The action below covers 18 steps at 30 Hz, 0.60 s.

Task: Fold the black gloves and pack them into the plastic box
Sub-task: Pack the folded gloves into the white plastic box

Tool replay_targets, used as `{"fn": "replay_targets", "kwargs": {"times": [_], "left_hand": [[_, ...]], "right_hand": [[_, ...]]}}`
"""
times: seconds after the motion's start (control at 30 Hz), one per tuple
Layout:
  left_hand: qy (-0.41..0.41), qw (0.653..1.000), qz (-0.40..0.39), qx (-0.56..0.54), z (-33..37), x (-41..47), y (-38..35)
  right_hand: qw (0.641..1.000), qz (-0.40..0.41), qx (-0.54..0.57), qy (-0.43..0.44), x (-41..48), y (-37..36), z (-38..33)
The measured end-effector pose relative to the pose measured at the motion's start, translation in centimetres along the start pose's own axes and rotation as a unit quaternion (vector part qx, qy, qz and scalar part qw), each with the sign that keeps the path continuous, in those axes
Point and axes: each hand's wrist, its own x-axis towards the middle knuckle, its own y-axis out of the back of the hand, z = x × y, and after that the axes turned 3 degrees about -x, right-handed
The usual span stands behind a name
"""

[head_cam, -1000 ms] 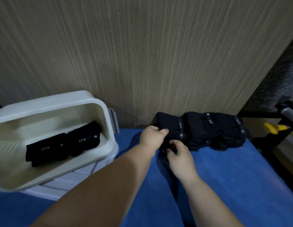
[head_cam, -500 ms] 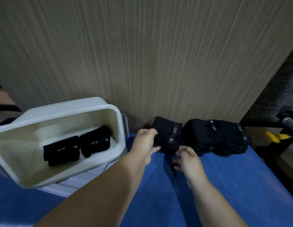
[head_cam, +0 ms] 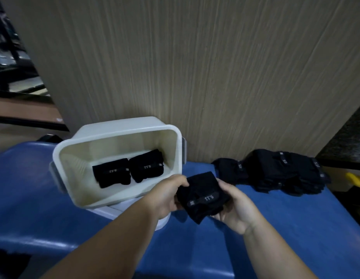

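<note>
Wood panel (head_cam: 215,67) fills the back, and we see the blue bench (head_cam: 30,198) below it. Near the bench's back left, the plastic box (head_cam: 60,156) is tipped open toward us. A pile of black gloves (head_cam: 275,174) lies by the back edge on the right; we cannot count them. Both hands clamp one folded glove (head_cam: 203,196) just beside the box's right rim. The left hand (head_cam: 165,198) grips its left side and the right hand (head_cam: 237,208) grips its right, with the fingers hidden under it. Two packed gloves (head_cam: 111,172) lie side by side inside the box. A yellow thing (head_cam: 356,179) is cut off at the right.
</note>
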Motion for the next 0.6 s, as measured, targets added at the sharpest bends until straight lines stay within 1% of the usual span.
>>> {"fn": "replay_targets", "kwargs": {"times": [0.13,0.2,0.27,0.33,0.47,0.6], "left_hand": [[0.019,1.0,0.004,-0.005,-0.3,-1.4,2.1],[0.021,1.0,0.017,-0.01,-0.2,-1.9,2.7],[0.012,0.998,0.049,-0.022,0.0,-2.4,3.5],[-0.011,0.996,0.079,-0.043,0.2,-2.7,4.3],[-0.068,0.985,0.136,-0.087,0.4,-2.9,5.8],[-0.107,0.968,0.21,-0.084,1.0,-3.5,7.1]], "right_hand": [[0.999,-0.01,-0.043,-0.015,-0.1,-1.7,1.3],[0.997,0.012,-0.072,-0.003,0.1,-2.5,1.9],[0.993,0.047,-0.105,0.019,0.7,-3.9,2.5],[0.989,0.074,-0.119,0.042,1.4,-5.1,2.9],[0.985,0.101,-0.124,0.068,2.5,-8.0,3.2],[0.984,0.118,-0.101,0.086,3.9,-10.8,3.5]]}}
